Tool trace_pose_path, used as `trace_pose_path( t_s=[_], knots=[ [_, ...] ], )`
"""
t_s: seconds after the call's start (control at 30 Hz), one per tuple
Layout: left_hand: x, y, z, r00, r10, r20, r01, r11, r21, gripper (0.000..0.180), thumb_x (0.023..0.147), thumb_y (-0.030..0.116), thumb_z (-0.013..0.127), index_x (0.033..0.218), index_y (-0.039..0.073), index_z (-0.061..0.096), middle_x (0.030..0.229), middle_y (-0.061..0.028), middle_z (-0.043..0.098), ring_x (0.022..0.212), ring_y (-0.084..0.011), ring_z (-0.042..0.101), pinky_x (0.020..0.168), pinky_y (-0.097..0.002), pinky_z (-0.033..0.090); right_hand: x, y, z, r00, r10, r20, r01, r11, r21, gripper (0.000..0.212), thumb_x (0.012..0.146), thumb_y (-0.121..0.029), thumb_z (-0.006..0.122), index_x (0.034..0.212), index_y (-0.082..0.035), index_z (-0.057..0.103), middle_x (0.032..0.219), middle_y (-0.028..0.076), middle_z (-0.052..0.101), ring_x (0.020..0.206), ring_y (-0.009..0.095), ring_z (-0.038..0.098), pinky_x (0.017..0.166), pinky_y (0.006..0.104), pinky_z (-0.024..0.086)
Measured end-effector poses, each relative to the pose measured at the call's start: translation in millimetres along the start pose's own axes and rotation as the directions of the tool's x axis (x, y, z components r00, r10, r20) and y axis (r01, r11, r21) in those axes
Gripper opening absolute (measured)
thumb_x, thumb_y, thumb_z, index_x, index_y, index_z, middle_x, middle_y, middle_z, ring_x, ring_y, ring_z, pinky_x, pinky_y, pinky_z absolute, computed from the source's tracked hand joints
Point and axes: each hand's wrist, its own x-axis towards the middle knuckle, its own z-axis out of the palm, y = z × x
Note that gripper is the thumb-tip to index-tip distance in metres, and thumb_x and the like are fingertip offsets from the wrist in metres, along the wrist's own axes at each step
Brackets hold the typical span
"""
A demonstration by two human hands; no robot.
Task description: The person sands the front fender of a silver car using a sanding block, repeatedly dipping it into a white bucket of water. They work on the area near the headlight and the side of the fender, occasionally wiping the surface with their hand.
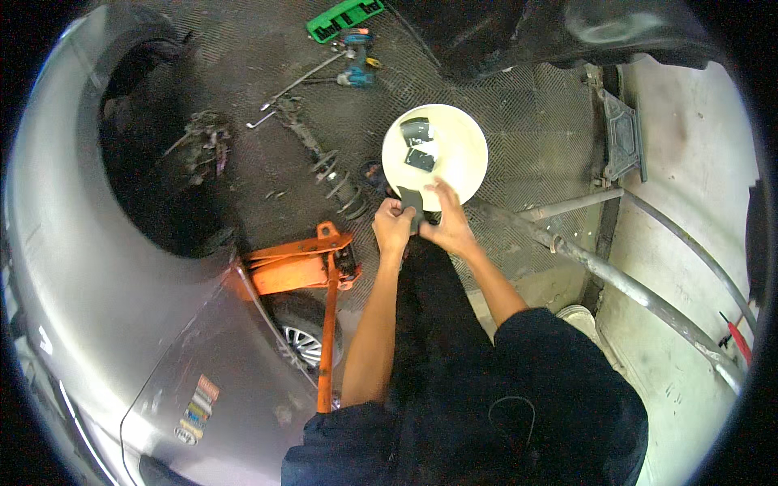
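My left hand (392, 228) pinches a dark grey flat piece (410, 198), which looks like sandpaper, at the near rim of a pale yellow round container (466, 162). Just right of it is my right hand (450, 220), its thumb and fingers spread apart. The right thumb tip reaches the lower edge of the grey piece; whether it presses on it is hard to make out. Two more dark flat pieces, one a curved strip (416, 130) and one squarish (420, 159), lie on the pale container, with white marks or wet glints on them.
On the left stands a grey car (105, 267) with an open wheel arch. An orange floor jack (292, 271) and a wheel (304, 340) are beside it. A strut with spring (336, 182), a teal power tool (356, 77) and a green case (344, 18) lie beyond. Metal pipes (600, 267) slant at right.
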Motion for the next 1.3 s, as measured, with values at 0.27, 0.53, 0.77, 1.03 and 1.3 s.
trace_pose_path(
  t_s=[0.27, 0.53, 0.77, 1.03, 1.3],
  knots=[
    [70.8, -21.4, 48.5, 0.977, 0.128, 0.173, -0.164, 0.962, 0.217, 0.031, 0.082, 0.029, 0.076, 0.086, 0.0, 0.067, 0.098, -0.0152, 0.068, 0.094, -0.0285, 0.067, 0.084, -0.0425, 0.053, 41.8, 113.5, 27.6, 0.928, 0.309, 0.209, -0.355, 0.904, 0.237, 0.046, 0.093, -0.003, 0.066, 0.139, -0.005, 0.06, 0.112, 0.015, 0.072, 0.095, 0.022, 0.07, 0.083, 0.0359, 0.06],
    [178.6, -57.9, 17.0, 0.976, 0.072, 0.207, -0.178, 0.812, 0.555, 0.09, 0.086, 0.026, 0.068, 0.161, 0.018, 0.018, 0.122, -0.0351, 0.064, 0.109, -0.0532, 0.064, 0.099, -0.0559, 0.05, 168.9, 279.0, 133.8, 0.762, 0.58, 0.288, -0.648, 0.666, 0.371, 0.039, 0.089, -0.015, 0.073, 0.122, 0.003, 0.065, 0.115, 0.013, 0.069, 0.101, 0.021, 0.067, 0.089, 0.0326, 0.056],
    [179.1, -124.5, 7.6, 0.931, 0.188, 0.312, -0.124, 0.969, -0.216, 0.089, 0.079, 0.0, 0.056, 0.163, 0.013, 0.028, 0.138, -0.0226, 0.062, 0.121, -0.0292, 0.063, 0.107, -0.0365, 0.045, 183.1, 302.6, 207.0, 0.643, 0.743, 0.186, -0.72, 0.502, 0.479, 0.044, 0.096, -0.017, 0.069, 0.132, 0.004, 0.056, 0.13, 0.016, 0.061, 0.112, 0.026, 0.063, 0.087, 0.036, 0.06],
    [176.6, -143.3, 12.6, 0.906, 0.254, 0.339, -0.122, 0.923, -0.365, 0.087, 0.081, -0.011, 0.054, 0.162, 0.005, 0.027, 0.16, -0.0112, 0.042, 0.14, -0.0169, 0.044, 0.116, -0.0295, 0.03, 197.9, 403.9, 216.8, 0.747, 0.529, -0.404, -0.256, 0.788, 0.559, 0.035, 0.092, -0.029, 0.066, 0.11, 0.001, 0.07, 0.108, 0.013, 0.07, 0.098, 0.03, 0.063, 0.088, 0.043, 0.048],
    [177.4, -93.2, 19.7, 0.853, 0.365, 0.374, -0.402, 0.916, 0.021, 0.086, 0.08, 0.006, 0.07, 0.158, 0.007, 0.034, 0.148, -0.0239, 0.051, 0.13, -0.0324, 0.058, 0.108, -0.0403, 0.047, 186.1, 409.2, 214.6, 0.928, 0.332, 0.167, -0.19, 0.038, 0.981, 0.042, 0.099, -0.037, 0.054, 0.125, -0.005, 0.063, 0.12, 0.012, 0.069, 0.107, 0.033, 0.065, 0.096, 0.0495, 0.051]
  ],
)
